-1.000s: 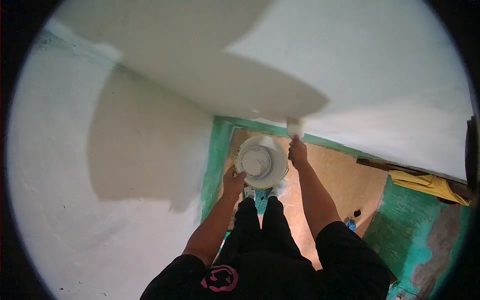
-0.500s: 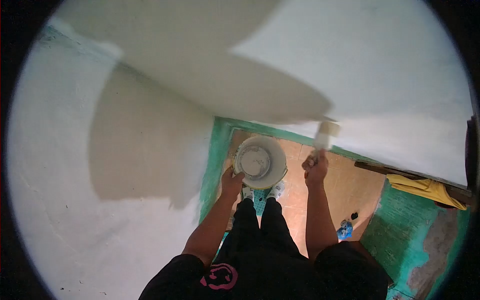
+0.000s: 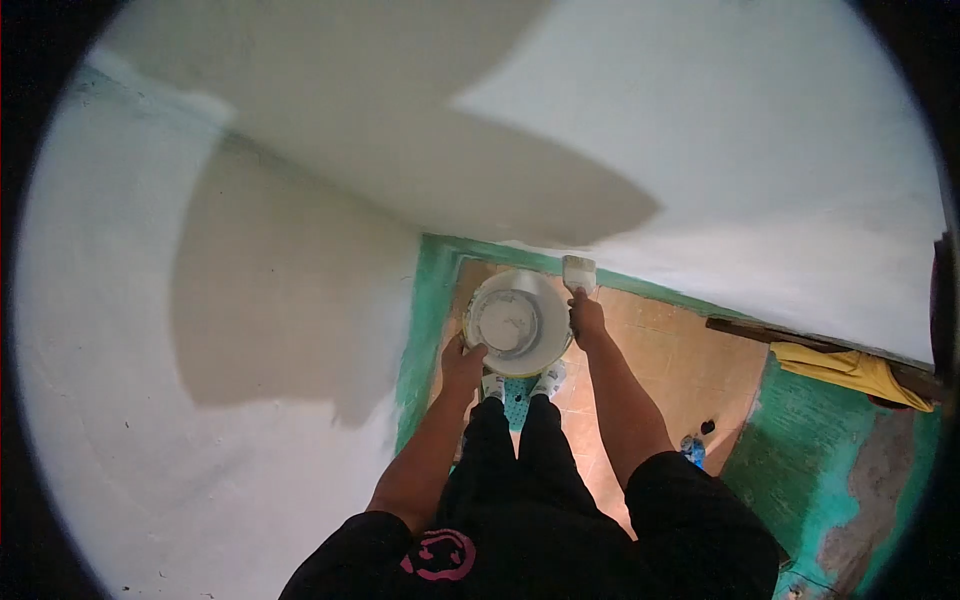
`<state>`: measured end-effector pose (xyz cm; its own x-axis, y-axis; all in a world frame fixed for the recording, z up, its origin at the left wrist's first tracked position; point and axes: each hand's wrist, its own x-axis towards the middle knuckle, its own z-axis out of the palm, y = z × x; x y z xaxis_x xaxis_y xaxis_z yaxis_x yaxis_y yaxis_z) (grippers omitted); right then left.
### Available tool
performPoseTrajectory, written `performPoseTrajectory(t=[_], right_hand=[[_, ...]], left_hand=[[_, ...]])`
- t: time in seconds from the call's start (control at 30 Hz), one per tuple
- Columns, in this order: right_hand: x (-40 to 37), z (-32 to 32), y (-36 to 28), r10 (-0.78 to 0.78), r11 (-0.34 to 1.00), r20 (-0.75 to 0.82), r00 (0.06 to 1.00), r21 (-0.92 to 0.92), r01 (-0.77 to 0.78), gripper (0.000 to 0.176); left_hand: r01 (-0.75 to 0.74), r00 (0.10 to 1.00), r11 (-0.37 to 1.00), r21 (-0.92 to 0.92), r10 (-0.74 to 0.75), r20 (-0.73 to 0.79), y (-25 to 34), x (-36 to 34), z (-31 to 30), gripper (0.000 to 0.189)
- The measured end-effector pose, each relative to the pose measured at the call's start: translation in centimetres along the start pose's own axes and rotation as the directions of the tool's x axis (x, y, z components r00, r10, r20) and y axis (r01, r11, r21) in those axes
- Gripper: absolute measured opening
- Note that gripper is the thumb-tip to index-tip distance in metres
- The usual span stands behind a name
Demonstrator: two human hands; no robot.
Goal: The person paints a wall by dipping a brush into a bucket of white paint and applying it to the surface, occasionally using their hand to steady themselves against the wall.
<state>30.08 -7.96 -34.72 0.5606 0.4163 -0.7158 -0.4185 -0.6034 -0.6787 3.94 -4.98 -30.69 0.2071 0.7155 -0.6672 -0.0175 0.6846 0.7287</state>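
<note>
My left hand [image 3: 463,362] is closed on the near left rim of a white bucket [image 3: 550,318], thumb over the edge. Whitish paint [image 3: 506,322] covers the bucket's bottom, with smears on the inner wall. In my right hand [image 3: 587,318] is a wide paintbrush [image 3: 579,272], gripped by its handle with the pale bristle end pointing away from me. The brush is just beyond the bucket's right rim, and my right fingers overlap that rim in this view. Ahead of both hands rises a white wall [image 3: 760,200] with a green strip [image 3: 640,287] along its foot.
Another white wall [image 3: 110,330] meets it in a corner at the left. Tan tiles [image 3: 660,360] cover the floor under my feet. At the right, a yellow cloth [image 3: 850,376] lies on a wooden ledge beside a green surface [image 3: 800,450]. A small blue item [image 3: 693,450] is on the floor.
My right hand has brought the paintbrush left and down, from against the front wall to beside the bucket's right rim. The left hand and bucket are nearly where they were.
</note>
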Motion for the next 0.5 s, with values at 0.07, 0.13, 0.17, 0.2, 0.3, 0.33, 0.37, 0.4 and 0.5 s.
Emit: performPoseTrajectory(t=[0.07, 0.13, 0.17, 0.2, 0.3, 0.33, 0.37, 0.4, 0.5], right_hand=[[0.0, -0.7, -1.2, 0.138, 0.986, 0.028, 0.990, 0.087, -0.140, 0.045], [-1.2, -1.4, -4.4, 0.117, 0.988, 0.056, 0.992, 0.095, -0.122, 0.042], [-2.3, -1.8, -6.2, 0.091, 0.989, 0.083, 0.992, 0.105, -0.100, 0.040], [-3.9, -1.9, -7.5, 0.089, 0.990, 0.081, 0.993, 0.104, -0.097, 0.040], [-9.5, -2.1, -9.5, -0.022, 0.973, 0.067, 0.998, 0.229, 0.006, 0.037], [-11.3, -2.5, -9.7, -0.132, 0.936, 0.019, 0.991, 0.331, 0.118, 0.035], [-12.2, -2.6, -9.7, -0.234, 0.876, -0.042, 0.971, 0.424, 0.229, 0.034], [-12.3, -2.4, -9.3, -0.233, 0.877, -0.047, 0.971, 0.421, 0.231, 0.034], [-8.5, -2.2, -5.5, -0.565, 0.694, -0.189, 0.803, 0.418, 0.587, 0.035]], left_hand=[[0.028, 0.999, 1.000, 0.011, -0.028, -0.034, 0.9, -0.7, 0.5, 0.030], [0.067, 0.996, 0.998, 0.019, -0.065, -0.062, 1.1, -1.0, 0.7, 0.030], [0.056, 0.997, 0.998, 0.029, -0.055, -0.046, 0.2, -0.4, 0.1, 0.030], [0.043, 0.999, 0.998, 0.038, -0.042, -0.030, -0.3, 0.1, 0.0, 0.030], [0.105, 0.994, 0.994, -0.022, -0.106, -0.040, 1.9, -1.1, 0.9, 0.030], [0.106, 0.993, 0.994, -0.026, -0.107, -0.039, 1.5, -0.7, 0.8, 0.030], [0.099, 0.994, 0.995, -0.012, -0.100, -0.038, 0.8, -0.1, 0.6, 0.030], [0.094, 0.995, 0.996, 0.004, -0.094, -0.035, 0.3, 0.1, 0.4, 0.030], [0.074, 0.997, 0.994, 0.086, -0.073, -0.016, 0.5, 0.3, 0.2, 0.031]])
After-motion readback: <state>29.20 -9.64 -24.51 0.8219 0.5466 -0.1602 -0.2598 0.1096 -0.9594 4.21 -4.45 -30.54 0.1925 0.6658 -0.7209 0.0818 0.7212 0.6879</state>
